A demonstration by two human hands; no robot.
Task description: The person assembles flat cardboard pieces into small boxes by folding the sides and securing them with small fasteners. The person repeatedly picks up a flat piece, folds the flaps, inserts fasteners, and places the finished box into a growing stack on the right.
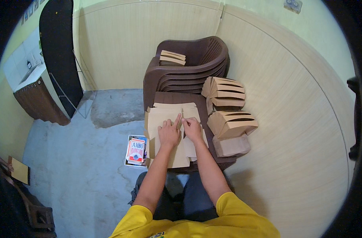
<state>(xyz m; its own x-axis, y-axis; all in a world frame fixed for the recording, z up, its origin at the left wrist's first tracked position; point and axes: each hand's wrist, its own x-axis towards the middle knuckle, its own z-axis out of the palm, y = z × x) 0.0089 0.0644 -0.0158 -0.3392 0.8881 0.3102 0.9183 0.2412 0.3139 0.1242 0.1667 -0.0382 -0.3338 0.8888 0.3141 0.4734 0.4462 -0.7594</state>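
Observation:
A flat, die-cut brown cardboard sheet [159,119] with flaps and slots lies on a dark brown surface in front of me. My left hand [169,133] rests on its middle, index finger stretched forward and the other fingers apart. Just to the right, my right hand [193,129] is closed at a crease in the cardboard, its thumb and fingertips pressed together. Whatever is in that pinch is too small to make out. A dark gap shows in the cardboard between the hands.
Folded brown cardboard boxes [232,123] stand in bunches on the right, near the panelled wall. Beyond the sheet is a stack of brown plastic chairs [189,81], with more folded cardboard [173,57] on its seat. A white box [127,156] holding a card packet sits at left.

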